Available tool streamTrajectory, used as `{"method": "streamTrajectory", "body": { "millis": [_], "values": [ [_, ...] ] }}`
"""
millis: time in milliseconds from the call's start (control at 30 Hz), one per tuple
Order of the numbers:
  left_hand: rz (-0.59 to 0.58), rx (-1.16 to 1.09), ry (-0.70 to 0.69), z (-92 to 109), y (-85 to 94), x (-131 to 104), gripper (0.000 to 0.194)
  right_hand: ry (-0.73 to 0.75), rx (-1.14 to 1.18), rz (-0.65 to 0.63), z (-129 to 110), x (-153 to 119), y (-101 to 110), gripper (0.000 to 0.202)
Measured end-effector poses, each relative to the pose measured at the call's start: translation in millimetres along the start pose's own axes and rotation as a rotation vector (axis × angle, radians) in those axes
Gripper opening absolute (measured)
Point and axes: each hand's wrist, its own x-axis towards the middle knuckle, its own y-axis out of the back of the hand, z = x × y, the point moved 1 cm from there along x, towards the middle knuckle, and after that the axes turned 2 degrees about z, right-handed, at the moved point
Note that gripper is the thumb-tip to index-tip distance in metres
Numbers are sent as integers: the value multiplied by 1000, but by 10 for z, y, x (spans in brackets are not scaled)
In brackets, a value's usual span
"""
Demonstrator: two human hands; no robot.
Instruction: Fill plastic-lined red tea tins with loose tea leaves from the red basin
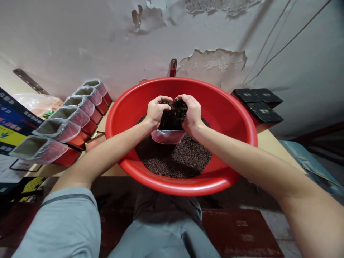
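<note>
In the head view, the left hand (pixel 154 113) and the right hand (pixel 192 114) are cupped close together, and a clump of dark pieces (pixel 181 110) is held between the curved palms; whether the fingertips touch cannot be told. A plastic liner (pixel 168 137) is seen directly below the hands, its near edge spread out toward the wearer, while the container inside it is largely hidden by the hands and the clump. Both are enclosed by a large red basin (pixel 188 189), in which a loose pile (pixel 185 159) of the same dark material is spread around and in front of the liner. To the left of the basin, six lined red boxes (pixel 80 139) are lined up; to its right, black-topped boxes (pixel 263 112) are grouped on the table (pixel 270 144).
</note>
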Motion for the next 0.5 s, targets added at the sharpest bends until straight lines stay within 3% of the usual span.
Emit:
{"method": "streamTrajectory", "body": {
  "millis": [167, 300, 400, 500],
  "values": [
    [-242, 387, -97, 244, 177, -175, 13, -41, -83, -223, -180, -106, 129, 48],
    [-241, 685, -231, 426, 432, -198, 26, -18, -241, -256, -246, 54, 392, 58],
    [-340, 834, -218, 399, 602, -168, 65, -97, -401, -260, -206, 195, 627, 63],
    [-574, 953, -188, 222, 656, -144, 120, -274, -560, -511, -98, 184, 748, 97]
  ]
}}
